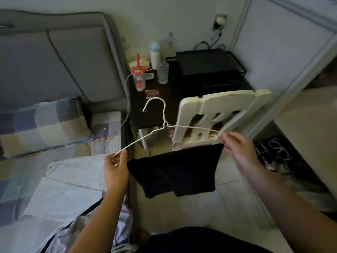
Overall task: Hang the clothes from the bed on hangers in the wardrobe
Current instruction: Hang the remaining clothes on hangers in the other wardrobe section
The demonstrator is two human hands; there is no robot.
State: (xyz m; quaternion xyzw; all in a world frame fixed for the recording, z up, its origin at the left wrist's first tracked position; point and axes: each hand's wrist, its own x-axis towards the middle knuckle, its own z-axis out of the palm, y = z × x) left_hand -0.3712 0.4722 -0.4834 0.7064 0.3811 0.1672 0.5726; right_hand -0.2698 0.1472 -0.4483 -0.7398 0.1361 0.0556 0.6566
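I hold the white wire hanger [164, 119] by both ends. My left hand [115, 168] is curled round the left corner, and my right hand [237, 150] pinches the right tip between thumb and fingers. The dark garment [175, 172] is draped over the lower bar between the 2 hands. It hangs in the air above the floor beside the bed [21, 179], not yet in what I take to be the wardrobe [284, 52] on my right.

My main worry is the slope. The left end sits lower in my view, the wire is thin and smooth, and the cloth is only folded over it. It could slide toward my left hand and bunch up, or drop off.

The 2 hanging ends look uneven, so the heavier side may pull the rest over the bar.

To hang it I must let go of 1 end and take the hook. I expect the hanger to swing at that point.

The hook also points toward the white chair [218, 105] and could snag its back as I turn right.
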